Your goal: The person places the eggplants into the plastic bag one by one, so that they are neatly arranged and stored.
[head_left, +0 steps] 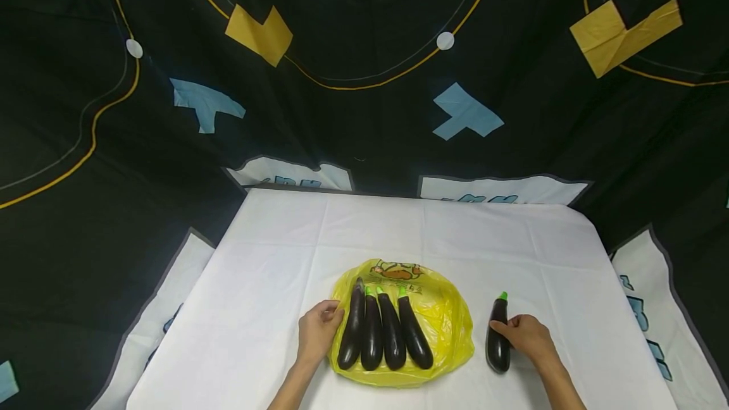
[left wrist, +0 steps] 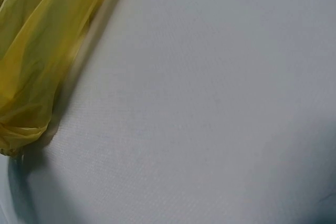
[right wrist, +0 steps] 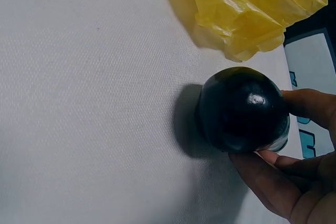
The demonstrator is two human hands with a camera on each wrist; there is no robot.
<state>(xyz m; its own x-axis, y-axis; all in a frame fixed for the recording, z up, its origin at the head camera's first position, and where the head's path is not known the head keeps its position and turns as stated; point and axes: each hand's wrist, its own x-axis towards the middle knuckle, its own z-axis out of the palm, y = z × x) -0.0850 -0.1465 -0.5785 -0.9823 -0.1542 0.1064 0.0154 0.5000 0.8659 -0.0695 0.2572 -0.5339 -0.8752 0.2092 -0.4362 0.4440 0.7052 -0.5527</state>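
Observation:
On the white table lies a yellow plastic bag (head_left: 447, 334) with a printed picture near its far edge. Several dark purple eggplants (head_left: 390, 334) lie side by side on it, most with bright green stem ends pointing away. At the bag's left edge, my left hand (head_left: 319, 332) pinches the plastic between thumb and fingers; the left wrist view catches only the bag's side (left wrist: 42, 51). To the right of the bag, my right hand (head_left: 526, 334) grips another eggplant (head_left: 498, 343) around its middle. Its rounded end (right wrist: 241, 108) faces the right wrist camera, thumb and fingers on opposite sides.
A white cloth (head_left: 273, 271) with fold creases covers the table. Behind and beside it hangs a black curtain (head_left: 353, 125) with yellow and blue patches and curved lines. White printed panels (head_left: 504, 190) border the table's far edge and sides.

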